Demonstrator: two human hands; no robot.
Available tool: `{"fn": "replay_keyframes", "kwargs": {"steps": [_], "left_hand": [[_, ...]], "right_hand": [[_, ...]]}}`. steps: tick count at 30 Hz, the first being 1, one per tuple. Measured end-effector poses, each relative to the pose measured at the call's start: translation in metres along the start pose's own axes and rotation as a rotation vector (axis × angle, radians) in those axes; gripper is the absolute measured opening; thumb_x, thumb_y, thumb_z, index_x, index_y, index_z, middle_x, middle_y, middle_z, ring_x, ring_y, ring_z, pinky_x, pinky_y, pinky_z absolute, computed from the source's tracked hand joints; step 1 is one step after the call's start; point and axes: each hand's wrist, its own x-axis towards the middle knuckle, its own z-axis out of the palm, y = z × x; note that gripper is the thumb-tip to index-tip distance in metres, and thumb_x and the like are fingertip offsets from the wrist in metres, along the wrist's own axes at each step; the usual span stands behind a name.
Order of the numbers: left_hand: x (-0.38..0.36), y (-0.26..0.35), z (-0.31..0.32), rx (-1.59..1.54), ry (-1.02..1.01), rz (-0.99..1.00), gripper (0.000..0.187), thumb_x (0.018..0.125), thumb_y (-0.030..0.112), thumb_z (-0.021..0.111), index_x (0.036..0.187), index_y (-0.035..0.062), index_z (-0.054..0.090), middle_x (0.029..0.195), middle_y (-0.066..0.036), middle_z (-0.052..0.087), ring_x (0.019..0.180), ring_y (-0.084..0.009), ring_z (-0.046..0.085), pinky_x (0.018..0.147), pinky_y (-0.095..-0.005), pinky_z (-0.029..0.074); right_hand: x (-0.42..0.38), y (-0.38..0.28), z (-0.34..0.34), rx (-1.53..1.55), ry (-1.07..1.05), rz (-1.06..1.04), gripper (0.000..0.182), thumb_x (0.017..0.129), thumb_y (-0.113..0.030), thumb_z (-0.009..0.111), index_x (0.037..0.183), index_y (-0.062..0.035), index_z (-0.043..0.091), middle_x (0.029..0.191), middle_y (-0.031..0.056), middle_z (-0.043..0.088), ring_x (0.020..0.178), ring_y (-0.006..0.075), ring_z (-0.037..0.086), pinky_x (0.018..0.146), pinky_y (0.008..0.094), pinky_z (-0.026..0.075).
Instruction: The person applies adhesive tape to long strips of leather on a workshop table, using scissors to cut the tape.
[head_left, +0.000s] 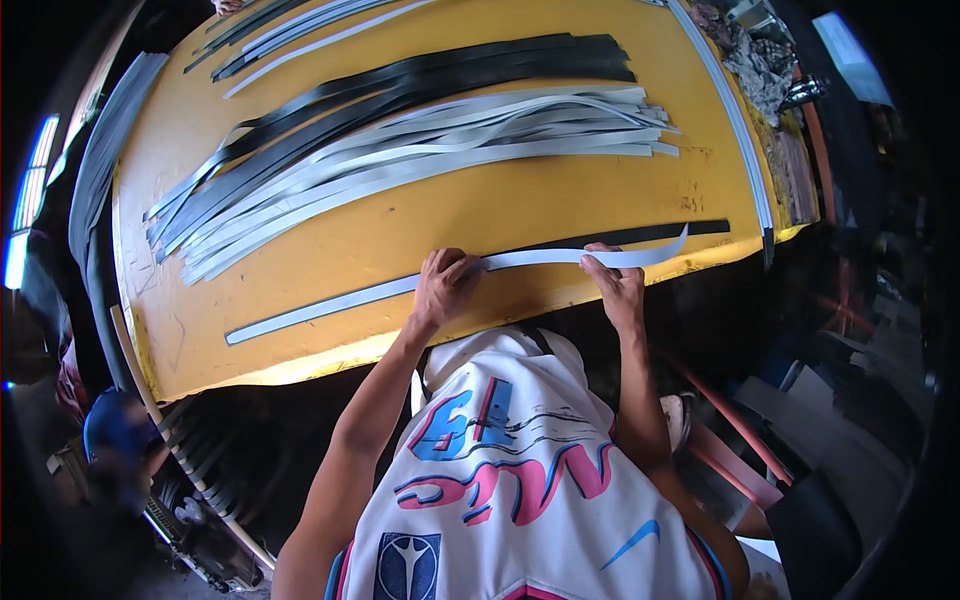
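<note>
A long white strip (370, 294) lies along a black strip (690, 229) near the front edge of the yellow table. My left hand (446, 287) presses on the white strip at its middle, fingers bent around it against the table. Further right, my right hand (615, 287) pinches the same strip between thumb and fingers. Between my hands the white strip is raised off the black one, and its free right end curls upward. On the left side the white strip rests on the black one, whose dark edges show around it.
Bundles of grey-white strips (440, 150) and black strips (450, 65) lie across the yellow table (400, 225). More strips hang over its left edge. Long pale bars (735, 110) run along the right side, beside crumpled material (760, 75). A person in blue (115, 435) is at lower left.
</note>
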Motion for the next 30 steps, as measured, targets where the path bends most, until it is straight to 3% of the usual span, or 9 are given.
{"fn": "replay_keyframes", "kwargs": {"steps": [6,16,22,24,30], "left_hand": [[0.002,0.002,0.0,-0.018,0.031,0.007,0.026,0.079,0.014,0.079,0.105,0.0107,0.074,0.099,-0.008,0.065,0.093,-0.0301,0.061,0.084,-0.0428,0.049],[0.004,0.005,-0.002,0.001,0.003,-0.014,0.026,0.08,0.015,0.08,0.104,0.012,0.074,0.101,-0.009,0.065,0.095,-0.0299,0.061,0.083,-0.0432,0.049],[0.005,0.007,-0.003,0.009,-0.033,-0.017,0.026,0.08,0.016,0.08,0.105,0.0142,0.074,0.102,-0.008,0.064,0.097,-0.0286,0.061,0.083,-0.0422,0.049],[0.008,0.008,-0.002,0.015,0.03,0.031,0.03,0.076,0.01,0.083,0.103,0.0091,0.072,0.096,-0.01,0.065,0.089,-0.0299,0.062,0.078,-0.0429,0.049],[0.007,0.008,-0.002,0.021,0.026,0.004,0.028,0.075,0.011,0.083,0.101,0.0091,0.072,0.095,-0.01,0.065,0.088,-0.0303,0.062,0.076,-0.0424,0.049]], "right_hand": [[0.008,0.007,-0.005,-0.069,-0.014,0.005,0.019,0.093,-0.004,0.072,0.11,0.0034,0.069,0.1,0.0056,0.07,0.089,0.0102,0.065,0.08,0.0241,0.054],[0.014,0.009,-0.007,0.004,0.019,0.058,0.018,0.092,-0.002,0.072,0.109,0.0046,0.069,0.097,0.0041,0.07,0.087,0.0093,0.066,0.078,0.0225,0.053],[0.025,0.021,-0.013,-0.346,0.042,-0.072,0.022,0.091,-0.018,0.077,0.106,-0.002,0.072,0.097,0.0067,0.073,0.086,0.0139,0.067,0.076,0.0291,0.054],[0.028,0.025,-0.015,-0.373,0.047,-0.062,0.022,0.091,-0.018,0.077,0.106,-0.0022,0.073,0.097,0.0068,0.073,0.086,0.0143,0.068,0.076,0.0295,0.054],[0.033,0.038,-0.018,-0.376,0.055,-0.043,0.024,0.09,-0.019,0.078,0.106,-0.0025,0.074,0.097,0.007,0.074,0.087,0.0161,0.069,0.077,0.0311,0.055]]}}
